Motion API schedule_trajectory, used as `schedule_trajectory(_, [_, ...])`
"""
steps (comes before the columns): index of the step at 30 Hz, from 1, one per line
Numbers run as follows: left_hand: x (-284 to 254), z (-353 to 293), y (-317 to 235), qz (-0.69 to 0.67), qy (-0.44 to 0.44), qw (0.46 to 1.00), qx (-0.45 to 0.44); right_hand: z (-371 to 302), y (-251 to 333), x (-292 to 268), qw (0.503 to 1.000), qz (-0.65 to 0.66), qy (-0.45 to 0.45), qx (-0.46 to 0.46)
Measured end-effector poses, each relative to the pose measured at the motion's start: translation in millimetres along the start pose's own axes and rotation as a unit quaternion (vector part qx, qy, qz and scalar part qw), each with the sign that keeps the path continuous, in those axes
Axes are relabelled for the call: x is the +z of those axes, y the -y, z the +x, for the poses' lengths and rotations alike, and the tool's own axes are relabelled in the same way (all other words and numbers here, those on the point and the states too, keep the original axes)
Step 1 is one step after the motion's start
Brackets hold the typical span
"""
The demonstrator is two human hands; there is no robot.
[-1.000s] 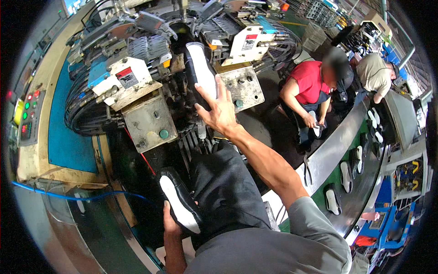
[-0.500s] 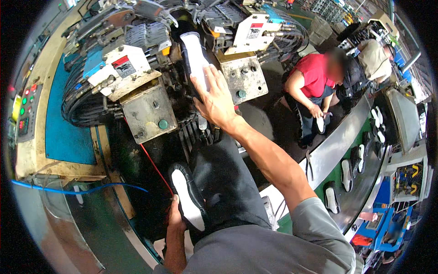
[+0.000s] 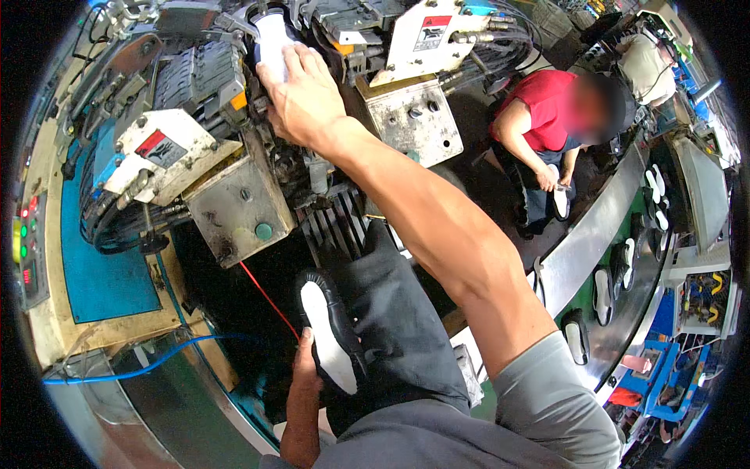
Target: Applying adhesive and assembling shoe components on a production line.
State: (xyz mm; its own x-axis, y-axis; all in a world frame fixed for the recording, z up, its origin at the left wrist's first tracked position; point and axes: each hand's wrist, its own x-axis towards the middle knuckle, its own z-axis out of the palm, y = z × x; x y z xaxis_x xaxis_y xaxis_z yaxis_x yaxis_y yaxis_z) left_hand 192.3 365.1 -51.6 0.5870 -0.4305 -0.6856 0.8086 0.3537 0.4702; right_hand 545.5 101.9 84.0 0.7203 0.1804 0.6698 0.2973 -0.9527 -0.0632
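Low by my lap, my left hand (image 3: 305,356) grips a black shoe upper (image 3: 330,332), its flat white underside turned up and gathered black edges around the toe. My right arm reaches far forward into the machine (image 3: 242,191). There my right hand (image 3: 306,102) is closed over the near end of a second shoe upper (image 3: 273,35), also white on the side facing up. That one points toe-first between the machine's two clamp heads. My palm and fingers hide its near end.
A control panel (image 3: 31,242) with lit buttons stands at far left. A blue hose (image 3: 148,369) and a red cord (image 3: 266,295) run nearby. On the right, a conveyor (image 3: 574,262) carries several shoe uppers; beside it a person in red (image 3: 539,109) handles another shoe.
My view has shifted. The right hand has moved forward and left with its shoe upper, deeper between the clamp heads. My left hand keeps its hold on the other by my lap.
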Motion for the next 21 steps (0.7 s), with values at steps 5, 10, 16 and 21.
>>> schedule_trajectory(5, [14.2, 13.9, -16.0, -0.004, 0.022, 1.0, -0.008, 3.3, 4.1, 1.8, 0.998, -0.009, -0.059, -0.002])
schedule_trajectory(10, [13.3, 32.4, -24.7, 0.009, -0.001, 1.0, 0.003, 17.4, 10.2, -9.5, 0.998, -0.014, -0.053, -0.003])
schedule_trajectory(16, [11.5, 55.1, -41.0, 0.013, 0.094, 0.993, 0.063, -14.0, 20.4, -11.2, 1.0, 0.005, 0.011, 0.02])
schedule_trajectory(21, [25.5, 30.6, -61.2, -0.056, 0.085, 0.988, 0.114, -129.9, 34.6, -67.3, 0.963, 0.257, -0.034, 0.067])
